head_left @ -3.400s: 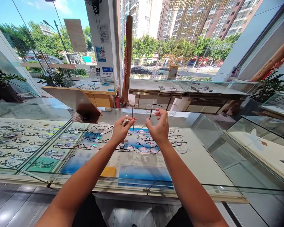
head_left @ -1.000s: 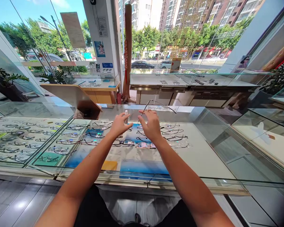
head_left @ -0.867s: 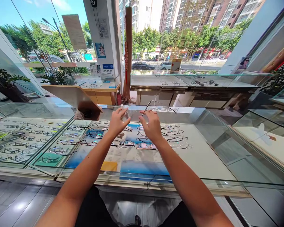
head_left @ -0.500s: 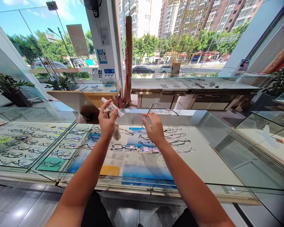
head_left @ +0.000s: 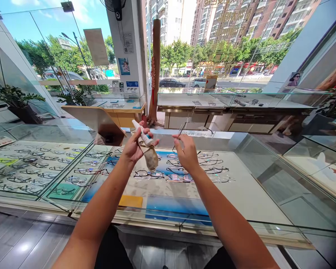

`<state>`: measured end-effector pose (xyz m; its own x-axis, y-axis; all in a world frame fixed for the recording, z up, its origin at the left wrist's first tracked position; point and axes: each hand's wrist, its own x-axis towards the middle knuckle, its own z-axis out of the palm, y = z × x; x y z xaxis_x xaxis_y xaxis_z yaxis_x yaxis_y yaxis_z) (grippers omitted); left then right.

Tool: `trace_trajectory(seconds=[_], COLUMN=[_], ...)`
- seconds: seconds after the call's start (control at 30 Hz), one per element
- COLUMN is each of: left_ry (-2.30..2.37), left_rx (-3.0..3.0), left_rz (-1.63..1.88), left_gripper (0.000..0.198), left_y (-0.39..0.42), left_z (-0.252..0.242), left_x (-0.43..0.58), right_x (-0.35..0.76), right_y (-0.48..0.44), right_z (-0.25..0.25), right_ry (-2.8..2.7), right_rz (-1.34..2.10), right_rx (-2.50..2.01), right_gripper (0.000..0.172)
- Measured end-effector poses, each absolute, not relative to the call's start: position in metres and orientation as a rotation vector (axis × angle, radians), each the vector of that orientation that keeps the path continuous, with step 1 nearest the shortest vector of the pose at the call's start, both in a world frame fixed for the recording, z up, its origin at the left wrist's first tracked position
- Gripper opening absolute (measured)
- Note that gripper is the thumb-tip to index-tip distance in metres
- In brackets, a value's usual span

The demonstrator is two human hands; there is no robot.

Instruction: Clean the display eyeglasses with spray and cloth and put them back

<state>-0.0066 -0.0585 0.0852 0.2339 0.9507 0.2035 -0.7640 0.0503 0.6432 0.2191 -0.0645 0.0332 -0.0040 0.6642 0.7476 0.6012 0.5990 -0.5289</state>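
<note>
The thin glasses (head_left: 185, 122) are up above the glass counter (head_left: 249, 190), pinched in the fingers of the right hand (head_left: 187, 149). The left hand (head_left: 133, 148), also above the counter, is curled around a small white bottle (head_left: 142, 133), with a tan cloth (head_left: 151, 160) hanging under it. I think it's best to pinch softly, so the glasses don't bend, and hold the bottle tight (it looks smooth and might slip). Inside the counter, other pairs (head_left: 149, 174) lie in rows. Past the counter stand a tall wooden post (head_left: 156, 67) and a leafy plant (head_left: 18, 97).
</note>
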Motion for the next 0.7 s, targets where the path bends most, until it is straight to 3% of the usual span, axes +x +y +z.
trace_trajectory(seconds=[0.2, 0.3, 0.37, 0.57, 0.7], left_ry=[0.291, 0.338, 0.376, 0.469, 0.729], left_rx=[0.774, 0.855, 0.925, 1.167, 1.483], left_rz=[1.220, 1.180, 1.165, 1.156, 1.389], left_gripper=[0.021, 0.068, 0.084, 0.091, 0.087], left_y=[-0.064, -0.062, -0.062, -0.060, -0.052], left_z=[0.086, 0.086, 0.085, 0.077, 0.064], left_x=[-0.009, -0.012, -0.013, -0.011, -0.006], right_x=[0.218, 0.216, 0.214, 0.205, 0.197], right_y=[-0.067, -0.069, -0.071, -0.083, -0.095], right_z=[0.036, 0.038, 0.041, 0.047, 0.049], right_ry=[-1.643, -1.636, -1.640, -1.662, -1.703], right_rz=[0.140, 0.191, 0.243, 0.599, 0.898], right_rx=[-0.961, -0.921, -0.886, -0.723, -0.686], right_gripper=[0.023, 0.022, 0.024, 0.039, 0.045])
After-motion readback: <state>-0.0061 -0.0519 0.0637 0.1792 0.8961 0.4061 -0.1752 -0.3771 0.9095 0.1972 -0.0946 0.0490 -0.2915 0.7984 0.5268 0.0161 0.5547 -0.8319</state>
